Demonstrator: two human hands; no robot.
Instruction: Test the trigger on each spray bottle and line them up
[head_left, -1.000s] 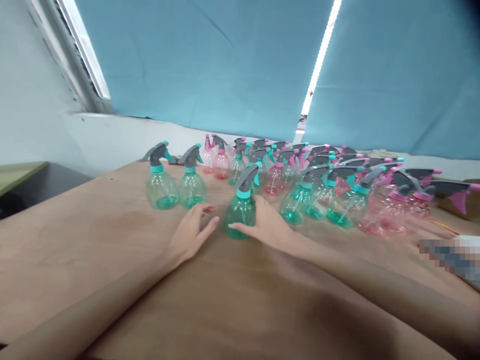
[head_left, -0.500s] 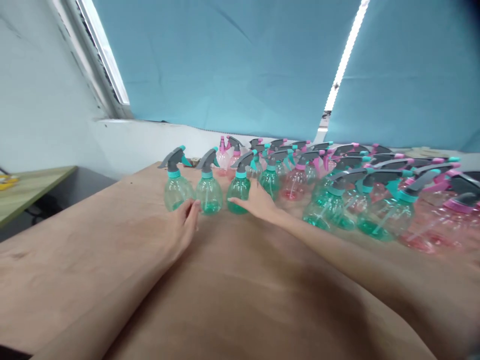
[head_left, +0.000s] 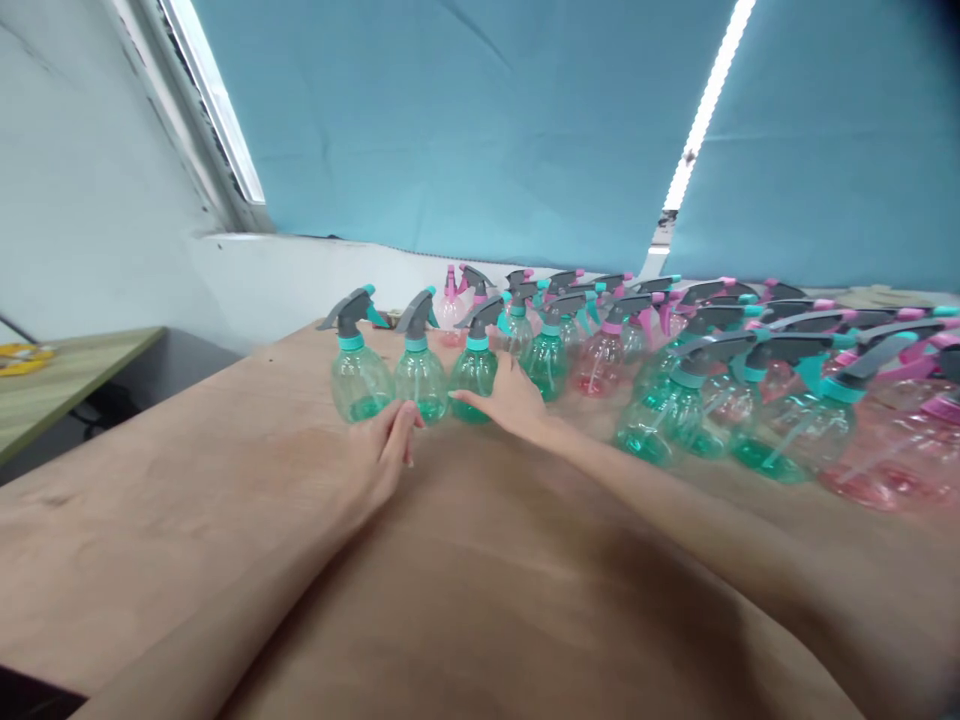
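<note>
Head view. Your right hand (head_left: 521,400) was around a green spray bottle (head_left: 474,368), thumb across its near side, the other fingers at its right side and partly hidden; they were spread only about as wide as the bottle and had hold of it. That bottle was upright on the wooden table (head_left: 150,510), right-hand end of a short row. Beside it in the row were a middle bottle (head_left: 420,372) and a left-end bottle (head_left: 364,372), both green-tinted with grey trigger heads.

Your left hand (head_left: 367,455) was in front of those two, fingers curled in, tips close together, nothing seen in them; could not tell whether it touched either bottle. To the right was a crowd of pink and green bottles (head_left: 651,430); behind, a blue curtain (head_left: 480,130).
</note>
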